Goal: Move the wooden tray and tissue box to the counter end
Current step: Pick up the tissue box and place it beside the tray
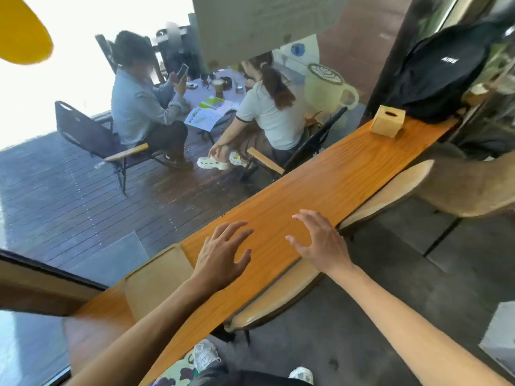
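Observation:
A long orange-brown wooden counter (334,174) runs along a window. At its far end stands a light wooden tissue box (387,121), just in front of a black backpack. A pale wooden tray (156,277) lies on the near part of the counter, partly under my left forearm. My left hand (223,254) hovers over the counter just right of the tray, fingers spread, holding nothing. My right hand (320,240) is beside it, also spread and empty. Both hands are far from the tissue box.
The black backpack (437,71) sits at the far counter end against a dark pillar. Padded stools (384,193) (273,299) are tucked under the counter's right edge. Beyond the glass, two people sit on chairs at a low table on a deck.

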